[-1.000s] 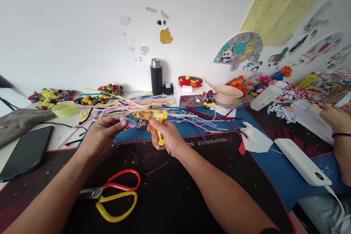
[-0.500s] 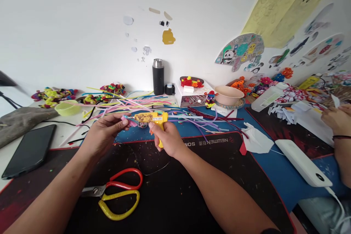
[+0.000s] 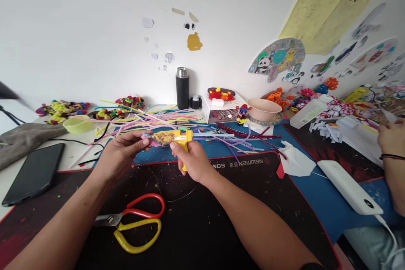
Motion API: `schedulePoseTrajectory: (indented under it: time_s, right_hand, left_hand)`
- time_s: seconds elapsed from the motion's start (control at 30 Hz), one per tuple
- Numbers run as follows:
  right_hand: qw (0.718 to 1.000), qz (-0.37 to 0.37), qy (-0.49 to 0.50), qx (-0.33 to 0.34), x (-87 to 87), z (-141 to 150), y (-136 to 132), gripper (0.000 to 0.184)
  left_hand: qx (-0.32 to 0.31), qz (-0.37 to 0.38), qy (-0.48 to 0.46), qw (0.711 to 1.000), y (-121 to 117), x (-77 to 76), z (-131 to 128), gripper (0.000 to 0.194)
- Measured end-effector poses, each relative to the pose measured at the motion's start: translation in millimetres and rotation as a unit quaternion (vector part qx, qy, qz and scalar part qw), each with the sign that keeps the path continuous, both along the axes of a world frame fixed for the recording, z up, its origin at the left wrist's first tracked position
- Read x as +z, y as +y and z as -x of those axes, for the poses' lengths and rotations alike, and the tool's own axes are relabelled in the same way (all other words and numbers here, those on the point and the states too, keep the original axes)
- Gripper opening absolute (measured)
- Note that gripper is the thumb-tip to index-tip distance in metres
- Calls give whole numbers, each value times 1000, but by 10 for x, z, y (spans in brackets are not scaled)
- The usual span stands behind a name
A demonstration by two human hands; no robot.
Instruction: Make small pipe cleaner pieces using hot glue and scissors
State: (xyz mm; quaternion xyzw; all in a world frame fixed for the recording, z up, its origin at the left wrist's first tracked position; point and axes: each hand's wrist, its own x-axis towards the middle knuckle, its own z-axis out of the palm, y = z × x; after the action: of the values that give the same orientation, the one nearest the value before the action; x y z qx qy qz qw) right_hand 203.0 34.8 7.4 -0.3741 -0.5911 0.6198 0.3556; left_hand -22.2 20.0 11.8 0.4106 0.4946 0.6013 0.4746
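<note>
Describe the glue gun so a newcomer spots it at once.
Find the black mat in the foreground, then the right grip near its far edge. It holds the glue gun: yellow, pistol-shaped, brown-stained at the front. Unlike the thin strips behind, it's chunky.

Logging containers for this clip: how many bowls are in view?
2: a pale green bowl at the left, beside the grey cloth, and a beige bowl right of the white box. More could be hidden.

Left grip [image 3: 122, 148] in a fingertip pinch, right grip [image 3: 193, 159] fist-like
</note>
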Motion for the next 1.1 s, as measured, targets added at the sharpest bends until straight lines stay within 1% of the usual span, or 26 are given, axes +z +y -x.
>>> schedulePoseTrajectory:
  time_s: [0.13, 0.33, 0.77, 0.97, 1.1]
  right_hand:
    - [1000, 0, 4, -8, 21, 0, -10, 46]
    - [1000, 4, 7, -14, 31, 4, -18, 45]
    - [1000, 9, -1, -18, 28, 2, -11, 44]
    - [1000, 2, -4, -18, 14, 4, -15, 46]
    - [1000, 3, -5, -19, 27, 1, -14, 44]
  left_hand:
    - [0, 6, 0, 1000, 1, -21, 12, 45]
    - [-3, 6, 8, 1000, -1, -40, 26, 42]
    - [-2, 2, 11, 1000, -9, -14, 10, 38]
    - [2, -5, 11, 1000, -15, 12, 8, 38]
    - [1, -5, 11, 1000, -11, 7, 13, 36]
